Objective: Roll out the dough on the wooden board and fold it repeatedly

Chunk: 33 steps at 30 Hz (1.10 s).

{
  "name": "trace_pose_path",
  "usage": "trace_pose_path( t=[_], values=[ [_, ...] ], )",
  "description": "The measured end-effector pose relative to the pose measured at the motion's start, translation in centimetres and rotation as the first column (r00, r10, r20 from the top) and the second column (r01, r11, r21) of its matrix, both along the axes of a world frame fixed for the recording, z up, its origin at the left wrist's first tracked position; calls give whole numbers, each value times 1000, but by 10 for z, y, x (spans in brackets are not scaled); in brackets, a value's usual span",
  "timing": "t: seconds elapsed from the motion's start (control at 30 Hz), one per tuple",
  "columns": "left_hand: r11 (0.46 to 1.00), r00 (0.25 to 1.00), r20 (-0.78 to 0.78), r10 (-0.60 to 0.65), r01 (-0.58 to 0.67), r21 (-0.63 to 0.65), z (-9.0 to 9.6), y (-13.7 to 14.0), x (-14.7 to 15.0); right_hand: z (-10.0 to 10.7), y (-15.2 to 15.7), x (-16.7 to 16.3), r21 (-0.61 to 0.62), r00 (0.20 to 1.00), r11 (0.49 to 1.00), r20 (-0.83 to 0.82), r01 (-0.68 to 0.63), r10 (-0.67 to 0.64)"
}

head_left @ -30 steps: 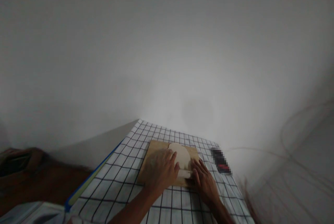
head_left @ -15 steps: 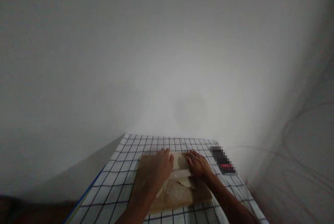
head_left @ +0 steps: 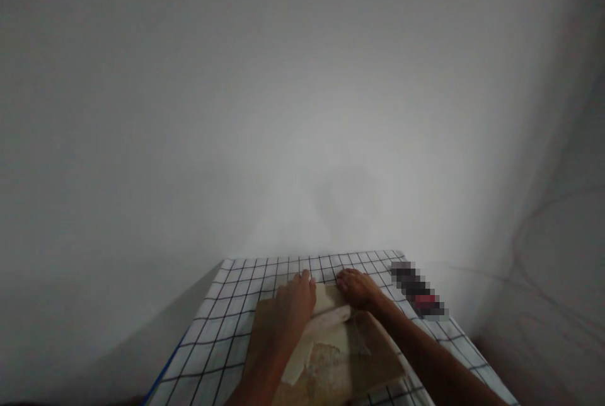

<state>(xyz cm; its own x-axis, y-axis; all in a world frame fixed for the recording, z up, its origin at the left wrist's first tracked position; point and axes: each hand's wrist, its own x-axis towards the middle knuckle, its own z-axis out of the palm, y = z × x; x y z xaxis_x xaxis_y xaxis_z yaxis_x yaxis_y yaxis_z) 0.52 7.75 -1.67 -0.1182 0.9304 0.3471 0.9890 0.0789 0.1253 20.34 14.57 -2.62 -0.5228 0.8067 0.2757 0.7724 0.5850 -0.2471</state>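
dough (head_left: pixel 333 335): a pale, thin sheet on the wooden board (head_left: pixel 262 318), showing on both sides of the rolling pin (head_left: pixel 333 318), its near edge ragged
rolling pin: pale, lying across the dough on a slight slant, its right end the farther away
left hand (head_left: pixel 297 295): over the left part of the rolling pin, fingers pointing forward; whether they close on it, i cannot tell
right hand (head_left: pixel 358 287): by the right end of the rolling pin, fingers bent; cannot tell if it grips
wooden board: light brown, whitish smears on its near part
checked cloth (head_left: pixel 212 336): white with dark lines, spread under the wooden board
dark object (head_left: pixel 418 289): pixelated, a red patch on it, lying right of the right hand
wall (head_left: pixel 302 110): pale grey, faintly shadowed, behind everything
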Motion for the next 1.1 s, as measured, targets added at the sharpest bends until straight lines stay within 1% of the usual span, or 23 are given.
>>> trace_pose_path(
  t=[0.07,0.17,0.27,0.37,0.47,0.57,0.73,0.83,0.97,1.03,1.1],
  values=[
    [1000,1000,-16,5,-4,24,-1,-3,1,-3,-7,3,5,1000,1000,-4,-10,10],
    [999,999,-44,6,-4,49,1,-11,4,-5,-22,9,3,999,999,4,39,-39],
    [997,998,-60,6,-2,78,1,-21,7,-5,-41,15,-35,986,986,43,165,-163],
    [989,997,-77,-4,16,148,-3,-31,9,-4,-62,19,-68,962,961,71,269,-264],
    [973,995,-93,-46,66,221,-10,-38,8,-4,-83,21,-65,955,954,74,293,-288],
    [961,992,-81,-98,116,252,-14,-45,6,-4,-104,22,-48,945,945,69,324,-320],
    [945,983,-67,-169,181,271,-13,-65,6,-7,-142,23,7,943,943,26,331,-331],
    [935,977,-74,-201,213,283,-10,-81,5,-10,-160,23,-1,940,940,9,342,-342],
    [933,969,-70,-237,247,262,-3,-94,5,-11,-168,23,0,942,942,-16,336,-336],
    [941,971,-60,-231,239,240,0,-92,6,-10,-164,23,-4,944,944,-28,330,-330],
    [952,980,-42,-195,199,231,0,-86,7,-8,-155,22,-1,942,943,-36,333,-332]
  ],
)
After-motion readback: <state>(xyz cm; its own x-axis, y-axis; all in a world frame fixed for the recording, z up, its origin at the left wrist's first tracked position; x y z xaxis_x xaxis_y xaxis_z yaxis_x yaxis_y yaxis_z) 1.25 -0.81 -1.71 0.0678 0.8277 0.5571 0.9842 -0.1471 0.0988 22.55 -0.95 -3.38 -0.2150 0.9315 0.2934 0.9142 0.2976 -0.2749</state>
